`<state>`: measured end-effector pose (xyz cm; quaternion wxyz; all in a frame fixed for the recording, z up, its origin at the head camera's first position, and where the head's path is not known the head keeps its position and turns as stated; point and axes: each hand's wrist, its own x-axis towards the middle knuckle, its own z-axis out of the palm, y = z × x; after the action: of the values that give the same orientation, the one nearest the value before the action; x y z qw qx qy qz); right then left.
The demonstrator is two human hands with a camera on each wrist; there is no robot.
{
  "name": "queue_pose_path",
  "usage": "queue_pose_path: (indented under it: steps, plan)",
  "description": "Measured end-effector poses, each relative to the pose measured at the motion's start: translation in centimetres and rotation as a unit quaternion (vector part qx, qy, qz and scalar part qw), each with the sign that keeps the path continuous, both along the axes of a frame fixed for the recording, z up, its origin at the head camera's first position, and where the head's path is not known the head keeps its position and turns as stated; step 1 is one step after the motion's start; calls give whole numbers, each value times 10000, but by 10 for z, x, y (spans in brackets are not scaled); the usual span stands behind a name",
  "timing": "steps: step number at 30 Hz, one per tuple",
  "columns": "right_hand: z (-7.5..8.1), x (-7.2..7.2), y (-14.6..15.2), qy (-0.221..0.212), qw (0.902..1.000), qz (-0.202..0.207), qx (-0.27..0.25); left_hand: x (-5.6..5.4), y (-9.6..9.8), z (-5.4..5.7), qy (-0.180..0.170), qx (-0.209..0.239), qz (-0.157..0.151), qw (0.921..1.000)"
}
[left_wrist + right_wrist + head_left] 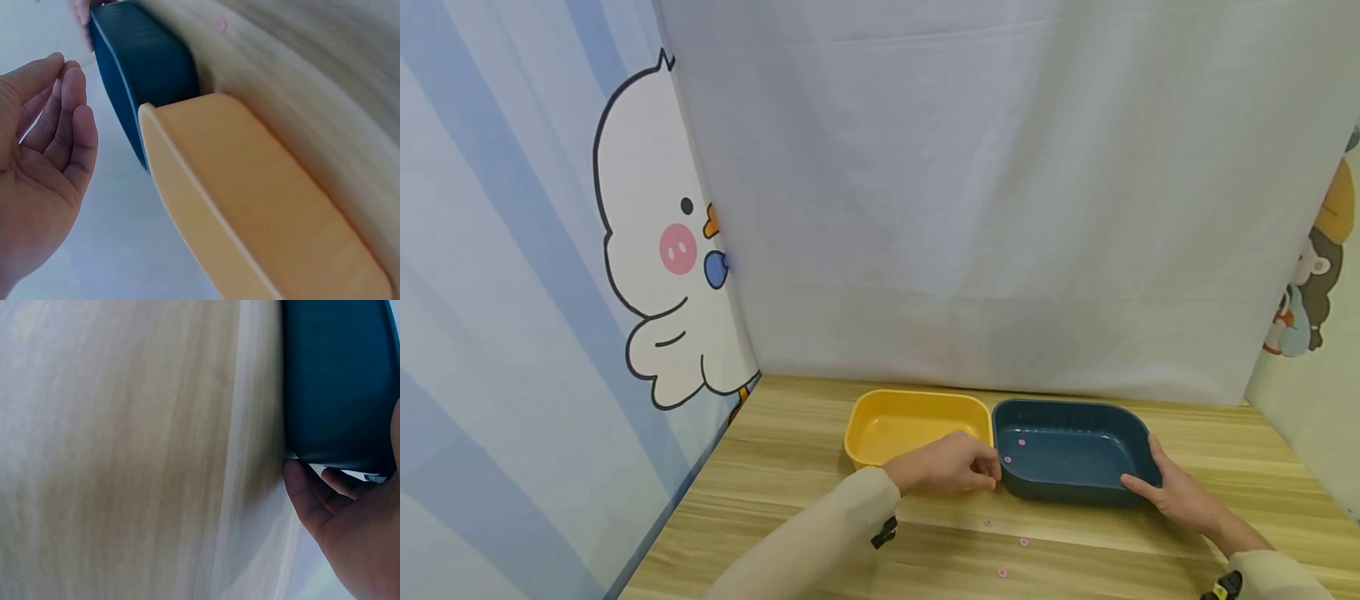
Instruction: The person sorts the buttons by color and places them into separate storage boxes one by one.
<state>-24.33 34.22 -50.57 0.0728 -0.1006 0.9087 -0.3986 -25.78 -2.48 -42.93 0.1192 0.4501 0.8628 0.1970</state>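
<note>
My left hand hovers near the spot where two plastic bins meet. Its thumb and index fingertips come together, the other fingers loosely curled; in the left wrist view no object shows between the fingertips of that hand. A dark teal bin stands on the right, with two small pink rings inside at its left end. Gripping that bin's right end is my right hand, thumb at the front rim and fingers along the side. The yellow bin, partly covered by my left hand, adjoins it on the left.
In front of the bins, several small pink rings lie on the wooden table. A pale grey curtain hangs behind the table, and printed cloth walls flank it.
</note>
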Motion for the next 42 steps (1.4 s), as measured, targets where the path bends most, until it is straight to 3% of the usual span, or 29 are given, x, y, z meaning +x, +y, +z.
queue_pose_path:
  steps: [4, 11, 16, 21, 28, 32, 42]
  plan:
    - [0, 1, 0, -32, 10000, -26, 34, -8, 5, 7, 50, 2, 257, 9997]
    - [0, 0, 0, -27, 10000, -12, 36, -16, 16, 9, -363, 353, 736, 9960]
    - [-2, -1, 1, -12, 10000, -15, 77, -21, 26, 7, -639, 693, 900, 9915]
    - [-3, -2, 3, -23, 10000, -8, 71, -26, 34, 4, -934, 1051, 1095, 9840]
    - [-3, -2, 2, 9, 10000, -20, 87, -32, 44, -4, -1477, 1497, 1531, 9656]
    - [-2, -2, 1, 45, 10000, -23, 36, -36, 50, -10, -1621, 1701, 1740, 9563]
    - [-4, -3, 2, 24, 10000, -32, 59, -45, 59, -21, -1700, 1881, 1901, 9484]
